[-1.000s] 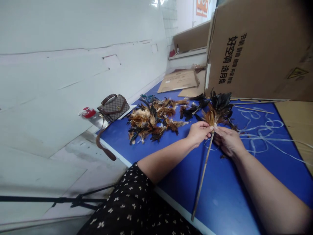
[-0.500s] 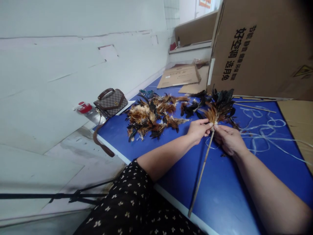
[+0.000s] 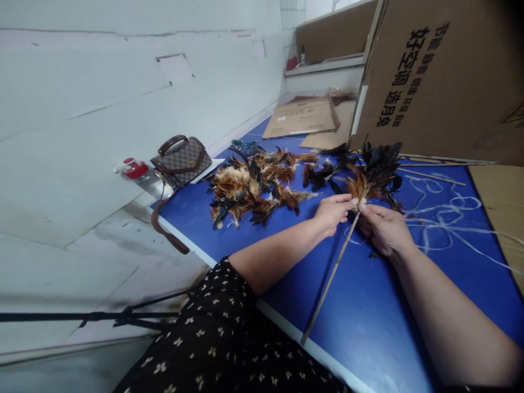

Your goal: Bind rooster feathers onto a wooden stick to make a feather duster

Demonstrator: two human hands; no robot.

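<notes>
Black and brown feathers [image 3: 379,166] are bunched around the top of a thin stick [image 3: 331,279], forming a feather duster. My left hand [image 3: 333,214] pinches the pale base of the feathers from the left. From the right, my right hand [image 3: 387,229] pinches the same spot, its thumb and fingertips close to the left ones. The stick slants down toward the table's near edge. A thin clear strand loops beneath my hands, and whether my fingers hold it too is too small to tell.
Loose feather bundles [image 3: 249,185] lie left on the blue table [image 3: 270,262]. Clear plastic string [image 3: 444,218] is tangled at the right. A handbag [image 3: 184,161] and a red-capped bottle [image 3: 143,177] stand at the left edge. Cardboard [image 3: 434,82] rises behind.
The view has shifted slightly. The stick's lower end has swung a little to the left, and both hands still pinch the feather base.
</notes>
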